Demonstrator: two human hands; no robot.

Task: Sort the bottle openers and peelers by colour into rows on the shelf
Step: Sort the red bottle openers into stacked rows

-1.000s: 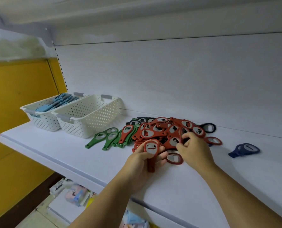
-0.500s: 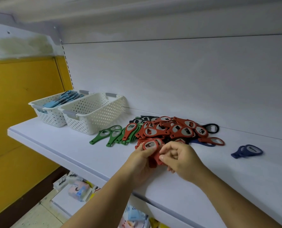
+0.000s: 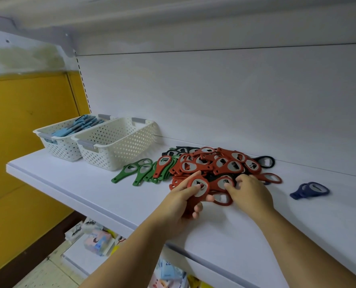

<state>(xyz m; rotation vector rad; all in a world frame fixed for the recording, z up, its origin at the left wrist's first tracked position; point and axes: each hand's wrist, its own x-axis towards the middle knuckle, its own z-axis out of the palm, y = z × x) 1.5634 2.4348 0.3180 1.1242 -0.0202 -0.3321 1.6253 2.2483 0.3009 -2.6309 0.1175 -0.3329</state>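
Observation:
A heap of red bottle openers (image 3: 218,163) lies on the white shelf (image 3: 89,183), with black ones partly buried under it. Green openers (image 3: 139,171) lie fanned out at its left. My left hand (image 3: 181,202) grips a stack of red openers (image 3: 199,187), thumb on the top one. My right hand (image 3: 249,194) reaches into the front of the heap, fingers curled around a red opener (image 3: 224,182). Another red opener (image 3: 222,198) lies flat between my hands. A blue opener pair (image 3: 310,190) lies apart at the right.
Two white perforated baskets stand at the shelf's left: the nearer basket (image 3: 114,142) and a farther basket (image 3: 58,138) holding light blue items. A black opener (image 3: 265,162) lies by the back wall. Packaged goods sit on a lower shelf (image 3: 98,240). A yellow wall is at left.
My right hand left the stack in my left hand and went back to the front of the red heap, closing on another red opener. My left hand still holds its stack.

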